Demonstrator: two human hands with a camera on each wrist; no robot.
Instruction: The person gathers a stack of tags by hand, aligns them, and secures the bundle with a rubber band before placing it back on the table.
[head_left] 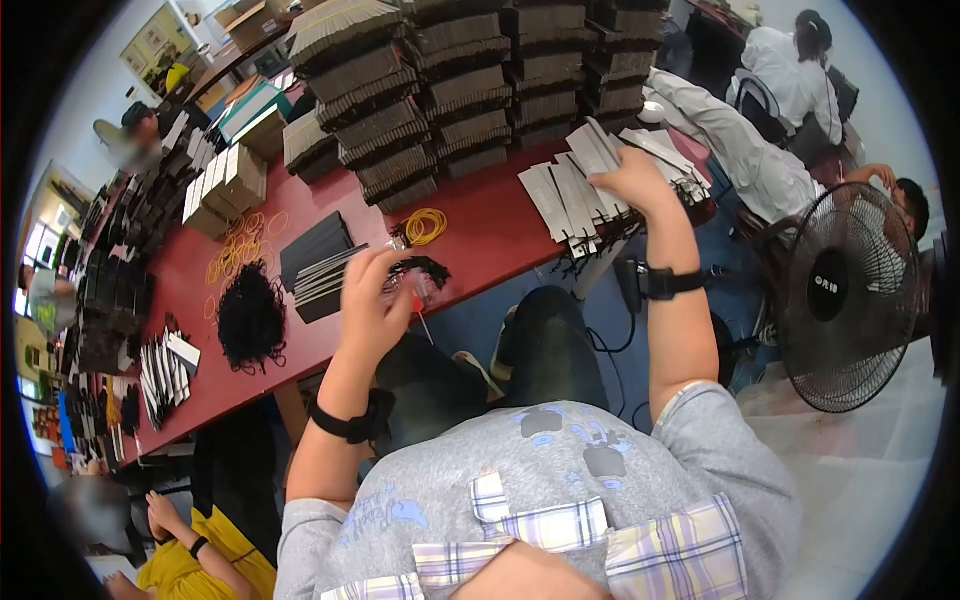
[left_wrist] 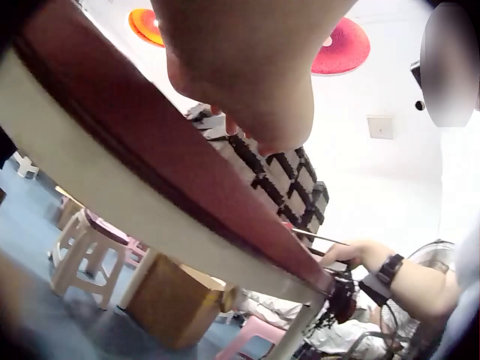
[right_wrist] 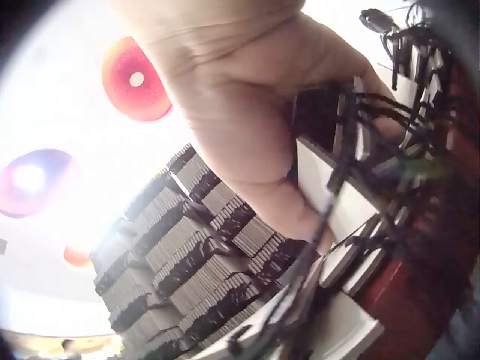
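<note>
In the head view my right hand (head_left: 640,182) is over the right end of the red table, among fanned white strips (head_left: 545,200) with black cords. The right wrist view shows its thumb and fingers curled around a few strips (right_wrist: 337,184), white on the face and dark at the side, with cords hanging over them. My left hand (head_left: 372,305) is above the table's front edge with loosely bent fingers, beside a stack of dark cards (head_left: 318,285). Close by its fingertips are a bundle of black cords (head_left: 428,268) and a red-ended thin stick (head_left: 418,304).
Tall stacks of banded dark cards (head_left: 465,90) stand along the back. Yellow rubber bands (head_left: 427,227), a heap of black cords (head_left: 250,318) and more white strips (head_left: 165,375) lie on the table (head_left: 475,265). A fan (head_left: 850,295) stands at right; other people sit around.
</note>
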